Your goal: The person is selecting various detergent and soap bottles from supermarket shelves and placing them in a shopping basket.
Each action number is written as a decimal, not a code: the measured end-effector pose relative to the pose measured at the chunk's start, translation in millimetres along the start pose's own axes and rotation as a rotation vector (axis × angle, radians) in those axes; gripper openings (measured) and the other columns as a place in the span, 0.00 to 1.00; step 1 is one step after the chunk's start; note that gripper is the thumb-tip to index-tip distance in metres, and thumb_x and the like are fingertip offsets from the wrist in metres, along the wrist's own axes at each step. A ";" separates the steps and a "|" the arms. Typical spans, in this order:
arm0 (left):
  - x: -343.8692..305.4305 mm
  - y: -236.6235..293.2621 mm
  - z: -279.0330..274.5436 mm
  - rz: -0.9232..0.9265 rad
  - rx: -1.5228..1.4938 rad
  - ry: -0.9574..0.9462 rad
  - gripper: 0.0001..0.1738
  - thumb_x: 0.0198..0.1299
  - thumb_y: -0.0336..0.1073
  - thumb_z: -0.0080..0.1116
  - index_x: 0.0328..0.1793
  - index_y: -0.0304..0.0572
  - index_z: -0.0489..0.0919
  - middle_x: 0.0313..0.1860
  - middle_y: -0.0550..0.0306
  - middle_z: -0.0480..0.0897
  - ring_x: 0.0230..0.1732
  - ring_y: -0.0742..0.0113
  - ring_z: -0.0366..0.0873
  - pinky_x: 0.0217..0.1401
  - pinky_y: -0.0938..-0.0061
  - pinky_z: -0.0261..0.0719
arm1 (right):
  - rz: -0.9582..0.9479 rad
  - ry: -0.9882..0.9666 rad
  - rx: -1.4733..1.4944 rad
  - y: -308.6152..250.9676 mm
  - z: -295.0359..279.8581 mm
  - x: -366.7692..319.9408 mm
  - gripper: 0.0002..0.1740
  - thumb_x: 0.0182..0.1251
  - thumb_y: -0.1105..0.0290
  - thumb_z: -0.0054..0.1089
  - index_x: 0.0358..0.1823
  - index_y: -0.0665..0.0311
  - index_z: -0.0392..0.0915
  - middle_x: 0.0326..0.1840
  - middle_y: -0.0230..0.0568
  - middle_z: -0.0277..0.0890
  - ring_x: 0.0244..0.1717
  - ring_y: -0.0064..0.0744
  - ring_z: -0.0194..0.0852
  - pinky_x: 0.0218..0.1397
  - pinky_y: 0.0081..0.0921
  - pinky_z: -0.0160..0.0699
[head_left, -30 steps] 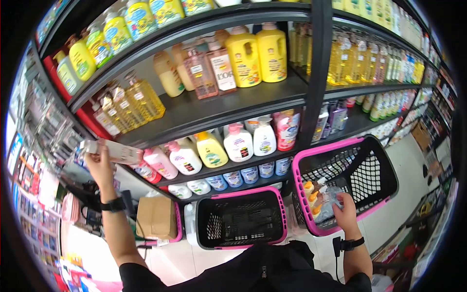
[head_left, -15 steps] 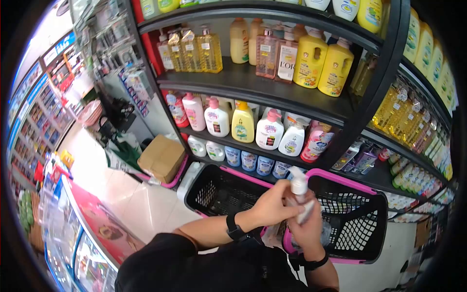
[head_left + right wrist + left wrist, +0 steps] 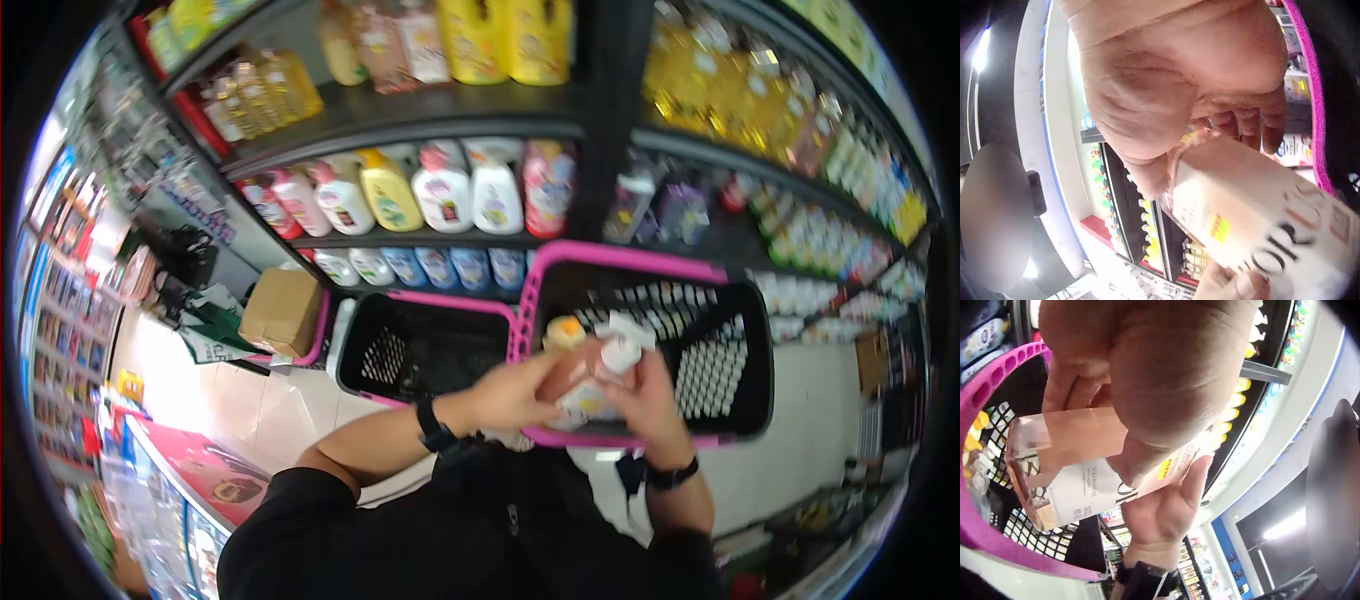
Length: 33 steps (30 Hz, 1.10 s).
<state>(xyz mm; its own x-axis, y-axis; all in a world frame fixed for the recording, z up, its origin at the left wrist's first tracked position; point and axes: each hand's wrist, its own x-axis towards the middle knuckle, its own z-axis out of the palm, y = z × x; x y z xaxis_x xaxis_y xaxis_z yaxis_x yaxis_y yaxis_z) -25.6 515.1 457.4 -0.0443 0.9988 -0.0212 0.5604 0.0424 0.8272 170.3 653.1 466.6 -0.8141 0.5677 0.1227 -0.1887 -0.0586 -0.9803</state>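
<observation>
Gripped from both sides above the near rim of the basket point(image 3: 620, 250): bottle point(image 3: 585, 385), pump cap toward the far wall; left hand point(image 3: 510, 390) curled round the body; right hand point(image 3: 655, 400) curled round the label side; open room inside beyond the cap; second basket point(image 3: 420, 298) just beside the left rim.

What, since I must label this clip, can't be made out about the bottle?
Label on bottle: head view, blurred, covered by left hand and right hand.
Its cap: left wrist view, hidden behind left hand.
Its far end: right wrist view, cut by the edge.
Contents of basket: head view, blurred, behind the hands.
</observation>
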 end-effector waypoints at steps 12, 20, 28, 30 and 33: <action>15.9 17.9 0.3 0.092 0.004 0.091 0.41 0.51 0.35 0.78 0.71 0.37 0.70 0.55 0.42 0.83 0.54 0.50 0.85 0.58 0.65 0.82 | -0.090 -0.132 -0.164 -68.1 -45.4 10.0 0.33 0.59 0.73 0.75 0.65 0.63 0.70 0.56 0.33 0.76 0.59 0.25 0.75 0.62 0.30 0.78; 22.4 28.9 -3.1 0.079 0.023 -0.010 0.43 0.49 0.35 0.79 0.71 0.38 0.69 0.56 0.42 0.83 0.56 0.49 0.84 0.60 0.63 0.80 | -0.130 -0.323 -1.141 -121.3 -43.3 22.9 0.21 0.53 0.60 0.76 0.38 0.65 0.77 0.32 0.46 0.76 0.37 0.48 0.78 0.40 0.35 0.74; 31.7 -16.7 25.1 0.431 0.149 0.171 0.40 0.52 0.34 0.76 0.71 0.38 0.70 0.60 0.42 0.79 0.60 0.46 0.80 0.63 0.61 0.78 | -0.033 -0.309 -1.236 -100.7 -41.5 23.9 0.24 0.57 0.49 0.70 0.32 0.64 0.75 0.28 0.50 0.79 0.32 0.56 0.81 0.34 0.45 0.75; 24.8 -28.6 18.4 0.326 0.053 0.246 0.37 0.55 0.32 0.73 0.71 0.37 0.70 0.60 0.45 0.79 0.61 0.50 0.79 0.63 0.63 0.77 | -0.021 -0.345 -1.291 -94.2 -41.4 24.6 0.24 0.58 0.48 0.70 0.31 0.63 0.74 0.27 0.49 0.79 0.32 0.56 0.81 0.34 0.45 0.75; -4.8 -74.7 17.9 0.000 -0.411 0.391 0.25 0.67 0.26 0.62 0.69 0.37 0.71 0.55 0.55 0.81 0.55 0.69 0.79 0.60 0.72 0.79 | -0.005 -0.410 -1.430 -65.8 -49.6 31.2 0.24 0.59 0.46 0.68 0.33 0.63 0.75 0.27 0.49 0.79 0.32 0.56 0.81 0.34 0.46 0.76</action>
<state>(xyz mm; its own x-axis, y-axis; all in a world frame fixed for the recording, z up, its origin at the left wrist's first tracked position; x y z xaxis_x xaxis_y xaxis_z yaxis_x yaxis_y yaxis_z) -52.4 507.6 385.6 -0.3913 0.9119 0.1237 0.1953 -0.0490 0.9795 184.6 715.3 527.3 -0.9551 0.2862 -0.0773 0.2964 0.9167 -0.2679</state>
